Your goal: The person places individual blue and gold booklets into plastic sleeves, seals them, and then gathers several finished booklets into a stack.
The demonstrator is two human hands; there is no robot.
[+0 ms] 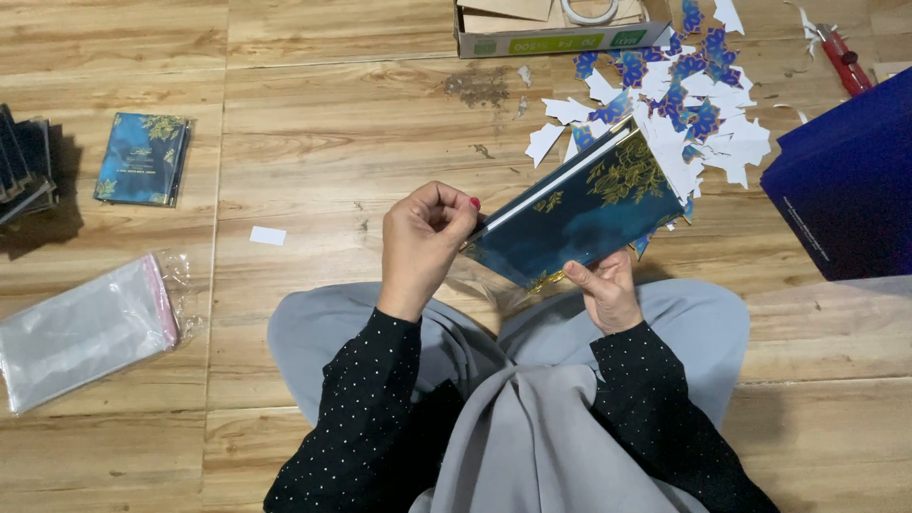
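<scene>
The fingers of the left hand are curled shut and pinch the near left end of a dark blue book with gold leaves on its cover, right where a thin clear plastic sleeve meets it. The right hand is closed on the near edge of the same book, with its thumb pressed on the cover and the other fingers hidden under it. The book is tilted, with its far right corner up high, and it is held in the air just over the person's lap, above the wooden floor. The person sits on the floor in grey clothes with black dotted sleeves. Just past the book, on the far right, lies a heap of white and blue paper scraps. A cardboard box stands at the far edge, and a red cutter lies in the far right corner. A big dark blue box sits at the right. On the left, a stack of clear plastic bags lies flat on the floor. Farther away on the left lies 1 more blue book, and a row of dark books stands beside it at the edge. A small white paper slip lies alone near the middle.
</scene>
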